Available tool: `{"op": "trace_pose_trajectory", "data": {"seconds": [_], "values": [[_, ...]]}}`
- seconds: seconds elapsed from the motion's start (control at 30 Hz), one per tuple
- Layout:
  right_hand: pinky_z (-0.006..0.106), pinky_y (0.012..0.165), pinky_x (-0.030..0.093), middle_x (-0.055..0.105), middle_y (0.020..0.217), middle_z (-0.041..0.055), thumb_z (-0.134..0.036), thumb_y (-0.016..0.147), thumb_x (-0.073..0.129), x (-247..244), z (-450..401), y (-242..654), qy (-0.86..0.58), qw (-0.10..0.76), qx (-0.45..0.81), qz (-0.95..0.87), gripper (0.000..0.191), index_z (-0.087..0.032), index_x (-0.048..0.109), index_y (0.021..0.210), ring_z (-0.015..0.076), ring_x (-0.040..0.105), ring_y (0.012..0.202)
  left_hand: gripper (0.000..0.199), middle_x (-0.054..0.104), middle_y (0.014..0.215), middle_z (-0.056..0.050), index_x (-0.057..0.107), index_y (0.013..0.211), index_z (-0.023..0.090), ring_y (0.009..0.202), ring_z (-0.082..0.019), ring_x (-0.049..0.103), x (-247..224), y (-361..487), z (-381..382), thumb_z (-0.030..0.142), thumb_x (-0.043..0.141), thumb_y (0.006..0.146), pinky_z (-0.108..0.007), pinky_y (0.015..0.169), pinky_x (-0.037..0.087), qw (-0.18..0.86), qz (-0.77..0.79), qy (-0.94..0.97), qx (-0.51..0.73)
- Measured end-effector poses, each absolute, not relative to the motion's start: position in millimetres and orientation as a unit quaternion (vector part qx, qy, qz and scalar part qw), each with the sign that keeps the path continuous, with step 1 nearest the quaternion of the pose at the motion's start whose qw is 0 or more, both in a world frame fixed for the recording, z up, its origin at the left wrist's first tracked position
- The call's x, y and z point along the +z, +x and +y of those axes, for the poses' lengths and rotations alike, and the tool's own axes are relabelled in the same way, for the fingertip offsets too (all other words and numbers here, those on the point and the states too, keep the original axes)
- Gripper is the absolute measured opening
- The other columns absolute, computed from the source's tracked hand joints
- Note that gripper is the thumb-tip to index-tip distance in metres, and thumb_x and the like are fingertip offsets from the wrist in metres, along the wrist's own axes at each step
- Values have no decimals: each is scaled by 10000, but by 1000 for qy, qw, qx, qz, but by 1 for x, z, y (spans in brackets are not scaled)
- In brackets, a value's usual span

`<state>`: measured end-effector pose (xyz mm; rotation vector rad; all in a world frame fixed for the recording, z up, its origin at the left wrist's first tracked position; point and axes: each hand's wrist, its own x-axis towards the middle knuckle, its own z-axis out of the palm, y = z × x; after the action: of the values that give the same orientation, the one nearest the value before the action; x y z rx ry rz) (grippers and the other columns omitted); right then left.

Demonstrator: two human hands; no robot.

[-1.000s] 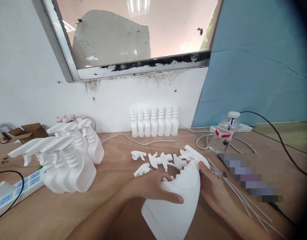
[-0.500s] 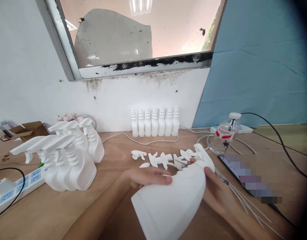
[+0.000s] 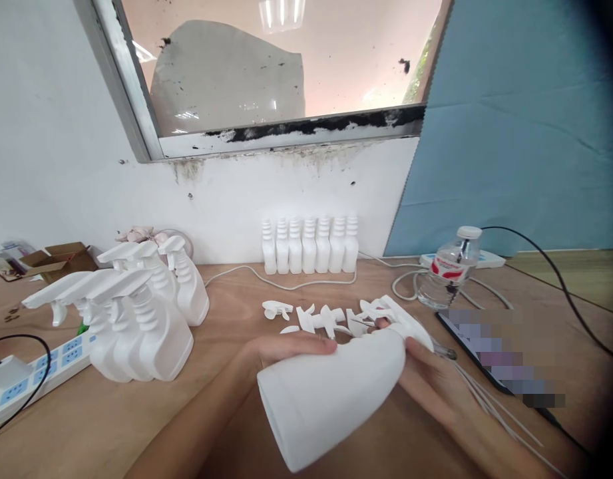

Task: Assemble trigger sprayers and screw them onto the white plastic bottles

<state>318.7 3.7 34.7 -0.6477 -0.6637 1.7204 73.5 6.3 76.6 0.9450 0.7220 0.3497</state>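
A white spray bottle lies tilted across my hands, its base toward me and its neck pointing away to the right. My left hand grips the upper side of the bottle body, thumb on top. Around the neck, my right hand is closed at the white trigger sprayer head seated there; some of its fingers are hidden behind the bottle. Just beyond my hands, several loose white trigger sprayer parts lie on the wooden table. Thin pale tubes lie beside my right wrist.
Spray bottles with sprayer heads stand grouped at left, by a power strip. Bottles without heads line the wall. A water bottle and a phone are at right, with cables around. A cardboard box sits far left.
The spray bottle has tipped flatter, its sprayer head lower and slightly further right, its base turned up more into view. Both hands have kept their hold and shifted slightly.
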Motion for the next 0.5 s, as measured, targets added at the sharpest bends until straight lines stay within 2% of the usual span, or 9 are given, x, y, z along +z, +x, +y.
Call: {"op": "trace_pose_trajectory", "data": {"seconds": [0.1, 0.2, 0.3, 0.4, 0.5], "values": [[441, 913, 501, 685, 876, 21, -296, 560, 829, 41, 1, 320, -252, 579, 722, -282, 507, -306, 618, 1021, 274, 640, 939, 429, 662, 899, -60, 661, 1013, 105, 701, -125, 601, 75, 72, 5, 436, 707, 744, -231, 687, 439, 828, 326, 416, 188], [419, 857, 533, 660, 861, 12, -284, 521, 851, 47, -2, 322, -234, 608, 706, -280, 582, -329, 600, 1044, 252, 635, 901, 460, 675, 892, -69, 645, 1041, 100, 731, -144, 621, 67, 75, 7, 445, 696, 742, -235, 689, 461, 862, 313, 358, 177], [326, 790, 558, 629, 825, -30, -241, 522, 856, 50, -3, 323, -193, 643, 694, -260, 607, -354, 587, 1055, 195, 629, 845, 539, 674, 788, -54, 639, 1034, 107, 657, -155, 622, 57, 81, 12, 534, 685, 708, -234, 595, 472, 895, 267, 333, 128], [293, 797, 553, 606, 819, -46, -206, 520, 857, 49, 0, 324, -178, 641, 708, -237, 607, -348, 589, 1045, 170, 621, 834, 718, 647, 726, -57, 617, 1084, 101, 545, -168, 593, 51, 89, 15, 682, 627, 663, -246, 471, 440, 908, 205, 361, 56], [292, 810, 549, 599, 851, -38, -200, 536, 849, 47, 7, 331, -179, 644, 708, -228, 548, -323, 602, 1009, 165, 616, 845, 671, 638, 828, -59, 569, 1159, 133, 564, -134, 572, 53, 95, 11, 636, 620, 717, -217, 476, 416, 874, 261, 390, 123]]}}
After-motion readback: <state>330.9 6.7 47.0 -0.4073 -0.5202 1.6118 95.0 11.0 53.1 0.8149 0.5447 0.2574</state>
